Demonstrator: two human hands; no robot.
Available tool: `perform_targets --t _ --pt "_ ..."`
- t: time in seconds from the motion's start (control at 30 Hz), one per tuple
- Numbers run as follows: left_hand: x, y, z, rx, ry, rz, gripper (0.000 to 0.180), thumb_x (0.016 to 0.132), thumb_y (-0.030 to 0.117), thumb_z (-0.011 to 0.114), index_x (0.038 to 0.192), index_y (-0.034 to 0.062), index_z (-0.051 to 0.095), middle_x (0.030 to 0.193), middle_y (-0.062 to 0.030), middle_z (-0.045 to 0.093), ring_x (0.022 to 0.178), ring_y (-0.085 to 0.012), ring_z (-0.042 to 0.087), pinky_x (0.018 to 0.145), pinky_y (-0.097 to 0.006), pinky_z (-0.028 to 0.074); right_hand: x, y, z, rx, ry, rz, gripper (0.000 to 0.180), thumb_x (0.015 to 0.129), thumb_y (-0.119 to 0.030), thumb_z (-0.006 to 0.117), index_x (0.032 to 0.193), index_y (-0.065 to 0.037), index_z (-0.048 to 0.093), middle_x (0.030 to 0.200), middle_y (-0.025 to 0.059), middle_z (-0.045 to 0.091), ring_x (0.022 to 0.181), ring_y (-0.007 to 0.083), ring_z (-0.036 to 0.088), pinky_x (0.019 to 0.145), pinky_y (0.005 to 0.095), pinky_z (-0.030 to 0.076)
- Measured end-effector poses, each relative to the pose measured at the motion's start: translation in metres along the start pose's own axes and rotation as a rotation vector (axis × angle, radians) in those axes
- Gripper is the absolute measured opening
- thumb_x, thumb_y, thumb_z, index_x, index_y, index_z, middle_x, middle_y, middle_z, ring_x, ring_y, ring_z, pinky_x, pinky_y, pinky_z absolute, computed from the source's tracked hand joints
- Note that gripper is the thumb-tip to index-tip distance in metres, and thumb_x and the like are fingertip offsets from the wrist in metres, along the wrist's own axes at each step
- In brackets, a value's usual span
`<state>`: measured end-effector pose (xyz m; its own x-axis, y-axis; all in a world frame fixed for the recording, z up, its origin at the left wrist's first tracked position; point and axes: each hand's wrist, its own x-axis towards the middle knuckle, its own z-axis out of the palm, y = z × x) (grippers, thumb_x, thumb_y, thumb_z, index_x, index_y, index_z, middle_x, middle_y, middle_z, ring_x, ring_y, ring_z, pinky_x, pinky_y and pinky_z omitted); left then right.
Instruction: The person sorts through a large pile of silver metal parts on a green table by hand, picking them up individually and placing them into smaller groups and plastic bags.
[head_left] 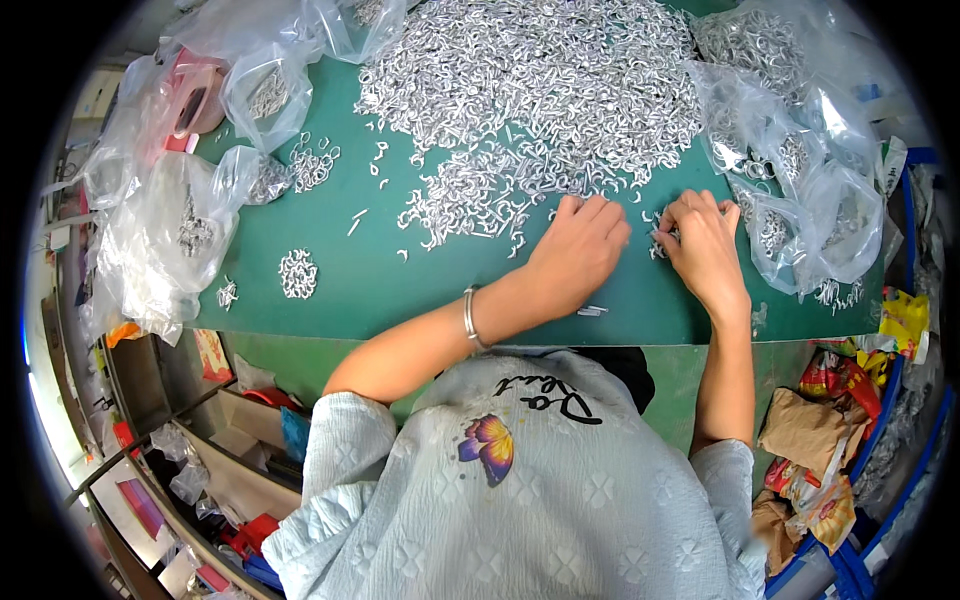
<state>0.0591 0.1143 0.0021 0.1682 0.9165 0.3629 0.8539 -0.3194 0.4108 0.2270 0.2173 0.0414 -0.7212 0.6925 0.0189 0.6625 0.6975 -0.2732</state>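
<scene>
A large heap of small silvery curved metal pieces [540, 80] covers the far middle of the green table [370, 285]. At the heap's near right edge is my left hand [583, 248], its fingers bent down and closed; whatever they pinch is hidden beneath them. My right hand [700, 240] is to the right of it, fingers curled together over a few metal pieces [657, 245] by the thumb tip. I cannot make out whether one of those is in its grip. Several thin metal pins [592, 311] lie just below my left hand.
Clear plastic bags of metal parts stand at the left [180, 235] and right [800, 190]. Small piles [298, 273] and rings [313, 165] sit on the left side. A pink container [200, 100] is at the back left. Drawers [240, 440] and packets [815, 430] flank me below the table.
</scene>
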Motion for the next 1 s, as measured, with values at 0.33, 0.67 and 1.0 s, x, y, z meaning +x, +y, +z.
perform_targets --t 0.33,0.67,1.0 --pt "-0.057 0.032 -0.016 -0.347 -0.092 -0.113 0.014 0.082 0.005 0.066 0.096 0.0036 0.063 0.096 -0.0081 0.057 0.088 -0.0263 0.056 0.075 -0.036 0.043 -0.004 0.003 -0.011 0.215 0.076 0.029 0.009 0.075 -0.003 0.068 0.075 -0.004 0.059 0.077 0.0075 0.056 0.080 0.0234 0.054 0.084 0.0368 0.033" --pt "-0.057 0.029 -0.018 -0.283 0.163 -0.219 0.032 0.079 0.001 0.067 0.110 0.0007 0.060 0.107 -0.0132 0.059 0.099 -0.0329 0.057 0.086 -0.042 0.045 -0.025 -0.048 0.010 0.481 -0.116 -0.184 0.008 0.078 -0.005 0.068 0.078 -0.004 0.061 0.078 0.0063 0.058 0.080 0.0250 0.055 0.081 0.0356 0.036" --pt "-0.072 0.043 -0.001 -0.246 -0.089 -0.010 0.035 0.077 0.010 0.069 0.109 0.0010 0.061 0.114 -0.0119 0.055 0.110 -0.0292 0.052 0.089 -0.039 0.041 0.027 -0.049 0.030 0.291 0.178 -0.344 0.019 0.077 -0.003 0.068 0.096 -0.004 0.063 0.105 0.0050 0.059 0.099 0.0258 0.054 0.085 0.0387 0.040"
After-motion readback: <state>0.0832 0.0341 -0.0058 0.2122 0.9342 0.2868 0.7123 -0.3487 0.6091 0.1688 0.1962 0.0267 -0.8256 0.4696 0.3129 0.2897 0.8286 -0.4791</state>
